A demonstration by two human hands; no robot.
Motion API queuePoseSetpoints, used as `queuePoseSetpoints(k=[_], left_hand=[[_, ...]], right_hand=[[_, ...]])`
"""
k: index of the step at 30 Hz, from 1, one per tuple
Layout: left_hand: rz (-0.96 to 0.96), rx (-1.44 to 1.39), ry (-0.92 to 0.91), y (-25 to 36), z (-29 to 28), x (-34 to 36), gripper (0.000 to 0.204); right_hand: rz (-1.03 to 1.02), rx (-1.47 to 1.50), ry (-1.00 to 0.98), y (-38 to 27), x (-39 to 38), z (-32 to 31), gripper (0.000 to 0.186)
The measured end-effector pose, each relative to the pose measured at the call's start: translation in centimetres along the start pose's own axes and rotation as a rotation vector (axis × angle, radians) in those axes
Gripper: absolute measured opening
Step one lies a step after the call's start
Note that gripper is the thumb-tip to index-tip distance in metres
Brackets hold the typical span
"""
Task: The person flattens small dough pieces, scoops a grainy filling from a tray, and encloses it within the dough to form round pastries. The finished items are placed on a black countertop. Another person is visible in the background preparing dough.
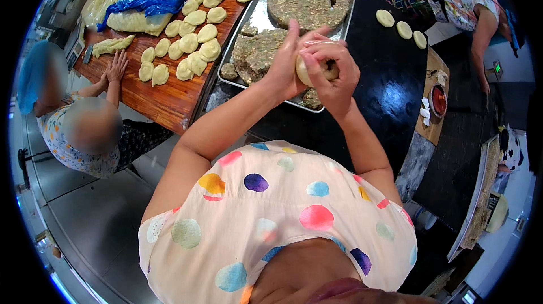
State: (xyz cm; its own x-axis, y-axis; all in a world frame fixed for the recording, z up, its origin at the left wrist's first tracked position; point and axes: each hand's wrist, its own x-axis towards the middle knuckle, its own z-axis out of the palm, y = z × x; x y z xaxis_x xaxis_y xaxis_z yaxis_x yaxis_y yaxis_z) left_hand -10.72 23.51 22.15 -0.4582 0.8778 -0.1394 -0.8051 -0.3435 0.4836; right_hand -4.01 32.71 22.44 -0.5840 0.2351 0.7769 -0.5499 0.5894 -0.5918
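Dough (304,73) held between the two hands, over the near side of the tray (260,19). The right hand (335,75) curls around it, fingers bent and pressed together, a dark hollow visible inside the curl. The left hand (287,61) flanks its left side, one digit raised apart; its other fingers' grip cannot be told.

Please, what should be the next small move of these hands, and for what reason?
Perhaps press the dough gently with the right hand while the left hand supports it: the dough lies between them, the right hand curls round it, and the hands hide part of it, so a small move seems safest.
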Motion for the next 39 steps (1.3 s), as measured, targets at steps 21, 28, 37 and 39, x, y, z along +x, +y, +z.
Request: queuePoseSetpoints(k=[21, 28, 37, 39], left_hand=[[0.062, -0.107, 0.018, -2.4, -1.2, 0.6, 0.06], [-0.231, 0.093, 0.129, -0.6, -1.3, 0.7, 0.056], [-0.202, -0.213, 0.24, -4.7, -1.8, 1.5, 0.044], [-0.185, -0.264, 0.287, -8.5, -6.7, 1.1, 0.033]], right_hand=[[0.022, -0.123, 0.158, 0.1, -2.3, 2.1, 0.021], [0.08, 0.002, 0.042, 0.1, -1.3, -0.1, 0.047], [0.164, -0.135, 0.047, 1.4, -5.8, -1.7, 0.01], [0.14, -0.175, 0.085, 2.1, -8.2, -0.9, 0.011]])
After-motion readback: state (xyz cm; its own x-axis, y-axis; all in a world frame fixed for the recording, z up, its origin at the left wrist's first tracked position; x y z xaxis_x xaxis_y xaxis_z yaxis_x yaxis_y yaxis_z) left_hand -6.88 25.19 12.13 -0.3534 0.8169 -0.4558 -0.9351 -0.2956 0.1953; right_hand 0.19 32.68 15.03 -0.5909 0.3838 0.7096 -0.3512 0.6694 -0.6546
